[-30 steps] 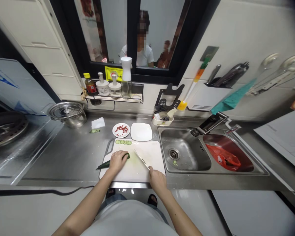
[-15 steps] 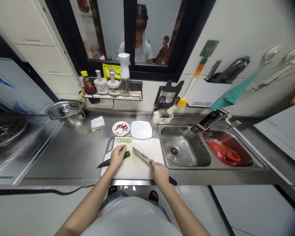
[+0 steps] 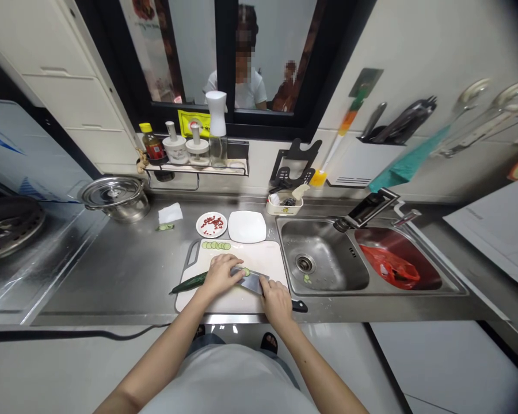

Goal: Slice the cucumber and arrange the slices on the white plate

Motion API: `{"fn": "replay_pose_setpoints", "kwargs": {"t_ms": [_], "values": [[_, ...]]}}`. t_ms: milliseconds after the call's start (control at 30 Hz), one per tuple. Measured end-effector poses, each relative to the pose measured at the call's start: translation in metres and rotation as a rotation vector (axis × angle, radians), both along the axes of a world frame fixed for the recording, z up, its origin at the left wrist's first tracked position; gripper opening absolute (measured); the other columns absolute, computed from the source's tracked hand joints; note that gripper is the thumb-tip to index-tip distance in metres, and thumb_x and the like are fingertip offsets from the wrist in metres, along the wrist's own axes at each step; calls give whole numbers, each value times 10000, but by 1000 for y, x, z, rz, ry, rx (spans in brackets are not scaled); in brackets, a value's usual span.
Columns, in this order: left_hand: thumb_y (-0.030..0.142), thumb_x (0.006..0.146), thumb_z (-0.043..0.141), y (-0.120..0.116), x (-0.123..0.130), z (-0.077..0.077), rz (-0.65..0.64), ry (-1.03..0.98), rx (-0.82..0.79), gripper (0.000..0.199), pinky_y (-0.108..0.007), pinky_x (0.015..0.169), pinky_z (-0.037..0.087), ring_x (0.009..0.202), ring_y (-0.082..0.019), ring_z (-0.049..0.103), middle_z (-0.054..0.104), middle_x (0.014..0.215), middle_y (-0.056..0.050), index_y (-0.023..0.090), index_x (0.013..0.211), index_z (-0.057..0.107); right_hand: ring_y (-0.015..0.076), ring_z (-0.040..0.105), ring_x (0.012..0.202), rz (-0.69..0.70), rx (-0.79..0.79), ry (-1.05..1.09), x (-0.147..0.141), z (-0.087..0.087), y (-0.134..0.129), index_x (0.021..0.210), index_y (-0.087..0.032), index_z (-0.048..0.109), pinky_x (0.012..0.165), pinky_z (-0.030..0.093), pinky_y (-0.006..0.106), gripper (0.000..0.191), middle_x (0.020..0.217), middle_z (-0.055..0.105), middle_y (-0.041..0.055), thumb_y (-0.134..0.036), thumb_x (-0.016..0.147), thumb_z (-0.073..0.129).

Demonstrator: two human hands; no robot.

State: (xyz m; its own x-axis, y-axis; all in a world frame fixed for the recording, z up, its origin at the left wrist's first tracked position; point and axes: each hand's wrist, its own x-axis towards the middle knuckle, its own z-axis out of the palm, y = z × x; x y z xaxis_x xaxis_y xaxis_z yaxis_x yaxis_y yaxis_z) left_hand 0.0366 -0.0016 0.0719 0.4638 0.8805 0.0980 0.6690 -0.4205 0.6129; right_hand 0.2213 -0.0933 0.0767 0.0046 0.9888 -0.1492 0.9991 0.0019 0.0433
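Note:
My right hand is closed round a kitchen knife, its broad blade turned flat and pointing left over the white cutting board. One cucumber slice lies against the blade. At that slice, the thumb and fingers of my left hand are drawn together, pinching at its edge. The dark green cucumber rests on the board's left side, its cut end hidden beneath my left hand. A row of cucumber slices runs along the board's far edge.
Behind the board stand a plate with red pieces and a white square plate. To the right is a double sink with a faucet. A lidded pot and white paper are on the left.
My left hand has moved right, off the cucumber and to the slice on the blade. The knife has turned so its blade lies flatter, beside the left fingers.

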Motion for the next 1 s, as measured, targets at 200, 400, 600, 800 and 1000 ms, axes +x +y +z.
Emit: {"fn": "replay_pose_setpoints", "kwargs": {"t_ms": [200,400,600,800,1000], "values": [[504,835,568,-2,8,1,-9,78,-46,366,-408,979,345,1064,-251,541,657,1095,-59,256,1071,698,220,569,911,30,30,1,0,-2,-2,1310,-195,512,785,366,325,406,1002,651,103,-176,907,463],[497,856,536,-2,10,3,-13,77,-78,325,-392,969,347,1023,-234,562,675,1041,-49,247,958,717,219,571,901,40,36,-7,1,-3,-2,1303,-193,515,768,360,324,398,988,654,96,-168,909,459],[467,841,563,0,11,4,-14,50,-100,288,-377,963,353,1005,-228,570,679,1008,-48,233,923,709,210,567,891,46,40,-1,1,-3,-1,1284,-191,528,769,358,319,376,974,655,96,-177,915,457],[378,796,634,1,12,0,-8,11,-111,209,-365,946,369,996,-216,573,674,1004,-31,239,940,695,207,571,886,49,26,-7,1,-6,-1,1276,-195,535,766,353,317,370,970,656,85,-173,915,456],[298,771,653,3,16,-2,8,-43,-126,150,-341,909,396,964,-200,578,669,966,-18,234,905,674,206,572,891,34,20,-6,2,-6,-1,1281,-195,531,763,349,314,375,972,655,86,-173,913,461]]}}
